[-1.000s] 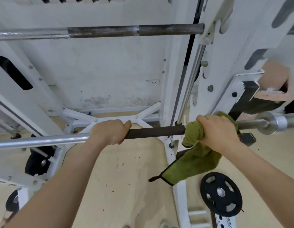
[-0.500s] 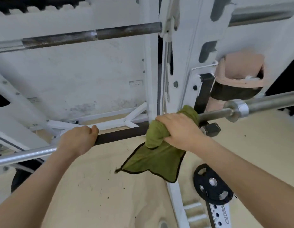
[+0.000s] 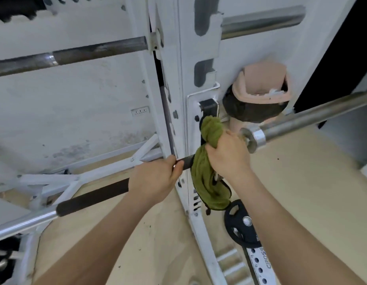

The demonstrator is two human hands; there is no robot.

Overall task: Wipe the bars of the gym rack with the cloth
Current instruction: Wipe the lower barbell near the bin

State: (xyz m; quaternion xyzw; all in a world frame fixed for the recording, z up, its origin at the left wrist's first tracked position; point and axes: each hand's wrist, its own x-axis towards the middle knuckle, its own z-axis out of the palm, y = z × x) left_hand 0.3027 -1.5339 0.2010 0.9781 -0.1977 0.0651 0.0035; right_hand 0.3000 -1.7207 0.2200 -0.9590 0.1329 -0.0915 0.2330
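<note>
Both bare forearms reach forward and up from the bottom of the view. The left hand (image 3: 156, 179) grips the barbell (image 3: 92, 196) overhand, its fingers curled over the dark, rough middle section and its thumb lying against the bar on the side toward the rack. The right hand (image 3: 228, 155) is just beside it, with its back to the camera. Its fingers are curled tight into the green cloth (image 3: 205, 177), which is bunched around the bar where the bar crosses the white rack upright (image 3: 184, 79).

Behind the upright stands a pink swing-lid bin (image 3: 262, 87) lined with a black bag that bulges out below the lid rim. Something white shows in the lid opening; what it is cannot be told.

The cloth is olive-green terry with a dark trimmed edge. One knotted lump rises above the right hand, against the black hook on the upright. The rest hangs in folds down the upright's side, ending just above a black weight plate (image 3: 240, 227) stored low on the rack. To the right of the hand, the barbell's chrome collar (image 3: 252, 138) and bare sleeve run out toward the right edge. To the left the dark grip gives way to bright steel. A second, duller bar (image 3: 75, 54) sits higher on the rack, and a chrome one (image 3: 260, 23) is at the upper right.
</note>
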